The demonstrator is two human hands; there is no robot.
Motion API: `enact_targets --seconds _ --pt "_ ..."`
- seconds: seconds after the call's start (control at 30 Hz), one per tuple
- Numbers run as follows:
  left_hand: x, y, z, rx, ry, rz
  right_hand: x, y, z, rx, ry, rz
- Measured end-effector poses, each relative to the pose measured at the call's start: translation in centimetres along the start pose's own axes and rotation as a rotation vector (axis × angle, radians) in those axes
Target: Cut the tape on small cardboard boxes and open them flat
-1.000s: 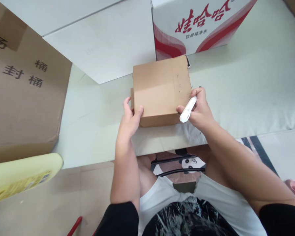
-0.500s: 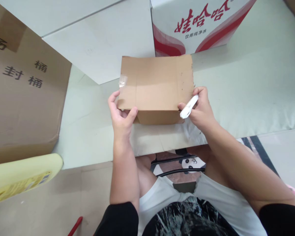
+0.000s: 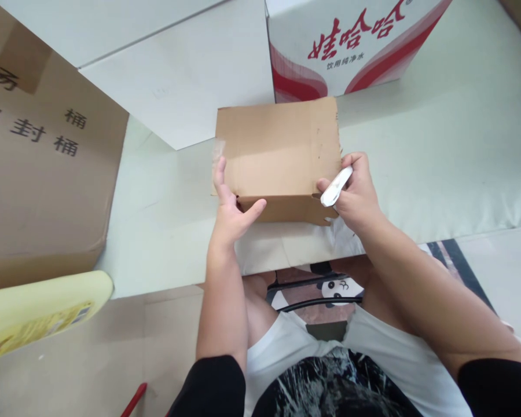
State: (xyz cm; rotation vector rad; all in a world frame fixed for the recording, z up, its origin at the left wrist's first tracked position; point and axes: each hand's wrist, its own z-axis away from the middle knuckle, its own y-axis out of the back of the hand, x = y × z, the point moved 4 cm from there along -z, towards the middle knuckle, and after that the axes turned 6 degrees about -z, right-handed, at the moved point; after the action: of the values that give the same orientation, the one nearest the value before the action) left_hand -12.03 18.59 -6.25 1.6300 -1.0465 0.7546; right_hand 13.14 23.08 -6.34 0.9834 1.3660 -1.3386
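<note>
A small brown cardboard box (image 3: 278, 153) lies on the pale green table (image 3: 438, 156) in front of me, its top flaps spread flat. My left hand (image 3: 232, 211) rests against the box's near left corner, fingers stretched along the flap's edge and thumb out toward the front wall. My right hand (image 3: 353, 194) is closed round a small white cutter (image 3: 335, 187) and presses on the box's near right corner. A strip of clear tape hangs at the flap's left edge.
A white and red printed carton (image 3: 347, 43) stands just behind the box. A large brown carton (image 3: 43, 168) with black characters fills the left. A white board (image 3: 178, 75) lies at the back left. A yellow object (image 3: 35, 315) sits at lower left.
The box's left flap has swung outward and now lies flat. My left hand moved from gripping the left side to resting open at the near left corner. My right hand barely moved.
</note>
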Motion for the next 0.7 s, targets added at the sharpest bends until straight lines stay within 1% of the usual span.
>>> enact_targets --seconds 0.07,0.13,0.23,0.33,0.43,0.53,0.63,0.7 --pt "0.5 0.0 -0.1 0.046 0.007 -0.012 -0.2 0.2 -0.1 0.035 0.024 -0.026" --pt "1.0 0.2 0.0 0.107 0.054 0.012 -0.3 0.6 -0.5 0.089 0.023 -0.072" --pt "1.6 0.6 0.2 0.192 0.171 0.052 -0.3 1.3 -1.0 0.177 -0.019 -0.155" --pt "2.1 0.6 0.3 0.212 0.224 0.052 -0.5 1.5 -1.2 0.234 -0.077 -0.204" --pt "2.6 0.5 0.2 0.212 0.225 0.097 -0.6 1.4 -1.1 0.230 -0.129 -0.214" --pt "2.8 1.1 0.2 0.242 0.226 0.199 -0.8 1.4 -1.1 0.215 -0.173 -0.208" --pt "2.3 1.8 0.3 0.217 0.318 0.351 -1.3 1.6 -1.1 0.177 -0.214 -0.243" --pt "1.6 2.4 0.4 0.245 0.376 0.413 -1.7 1.6 -1.0 0.127 -0.239 -0.278"
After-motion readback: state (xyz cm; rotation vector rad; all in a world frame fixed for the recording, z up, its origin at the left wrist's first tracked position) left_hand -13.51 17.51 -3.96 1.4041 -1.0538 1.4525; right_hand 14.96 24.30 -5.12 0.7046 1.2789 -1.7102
